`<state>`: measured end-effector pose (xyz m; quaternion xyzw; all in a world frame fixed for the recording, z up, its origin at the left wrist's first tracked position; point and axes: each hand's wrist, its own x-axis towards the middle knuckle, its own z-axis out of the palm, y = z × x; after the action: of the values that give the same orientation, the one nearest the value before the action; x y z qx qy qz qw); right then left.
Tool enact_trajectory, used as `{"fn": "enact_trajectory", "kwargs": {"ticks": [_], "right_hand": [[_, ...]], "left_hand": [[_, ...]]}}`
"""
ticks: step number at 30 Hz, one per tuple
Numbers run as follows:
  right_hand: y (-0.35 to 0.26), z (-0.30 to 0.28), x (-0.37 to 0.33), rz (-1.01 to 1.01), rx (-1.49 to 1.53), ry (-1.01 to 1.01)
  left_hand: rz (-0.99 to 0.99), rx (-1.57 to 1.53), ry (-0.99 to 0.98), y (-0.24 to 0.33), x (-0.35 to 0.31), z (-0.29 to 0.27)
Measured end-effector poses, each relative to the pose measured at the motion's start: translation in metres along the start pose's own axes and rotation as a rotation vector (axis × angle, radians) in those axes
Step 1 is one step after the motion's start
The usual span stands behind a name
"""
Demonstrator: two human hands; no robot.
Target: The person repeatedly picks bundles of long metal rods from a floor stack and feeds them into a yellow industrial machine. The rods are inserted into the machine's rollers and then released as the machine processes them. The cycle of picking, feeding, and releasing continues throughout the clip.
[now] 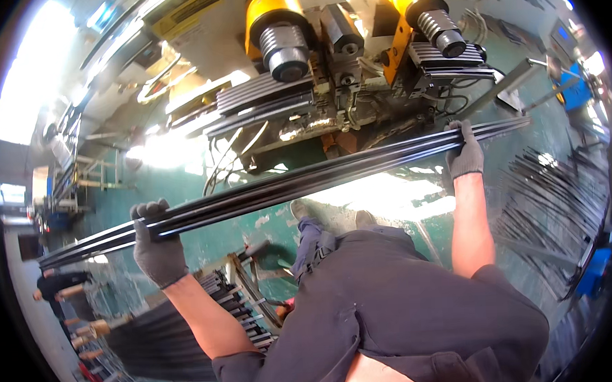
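Observation:
A bundle of long, thin, dark metal rods or tubes stretches across the view in front of my body, its right end higher in the picture. My left hand, in a grey work glove, is closed round the bundle toward its left end, thumb on the near side. Toward the right end my right hand, gloved the same way, grips it too. Both ends stick out past my hands. Whether the pieces are solid or hollow I cannot tell.
Ahead stands a machine with yellow housings and ribbed metal spindles. A rack of dark tubes lies at lower left, many thin rods at right. Another person stands far left. The floor is green.

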<state>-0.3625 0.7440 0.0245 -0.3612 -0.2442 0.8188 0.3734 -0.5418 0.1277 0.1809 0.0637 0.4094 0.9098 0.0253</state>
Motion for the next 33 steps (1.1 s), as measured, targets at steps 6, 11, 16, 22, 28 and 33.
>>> {"fn": "enact_trajectory", "kwargs": {"ticks": [6, 11, 16, 22, 28, 33], "right_hand": [[0.069, 0.101, -0.047, 0.113, -0.044, -0.243], [0.105, 0.172, -0.033, -0.102, -0.011, -0.11], [0.101, 0.226, -0.017, -0.149, -0.085, -0.041], [0.102, 0.244, 0.039, -0.098, -0.1, 0.124], [0.106, 0.228, 0.086, -0.168, -0.323, 0.104], [0.108, 0.242, 0.096, -0.147, -0.26, 0.149]], "left_hand": [[-0.108, -0.003, 0.113, -0.058, 0.093, -0.07], [-0.312, -0.175, 0.024, -0.086, 0.162, -0.113], [-0.347, -0.225, 0.114, -0.09, 0.218, -0.105], [-0.254, -0.058, 0.016, -0.097, 0.264, -0.155], [-0.181, 0.316, 0.025, -0.125, 0.275, -0.166], [-0.168, 0.364, 0.051, -0.146, 0.279, -0.145]]}}
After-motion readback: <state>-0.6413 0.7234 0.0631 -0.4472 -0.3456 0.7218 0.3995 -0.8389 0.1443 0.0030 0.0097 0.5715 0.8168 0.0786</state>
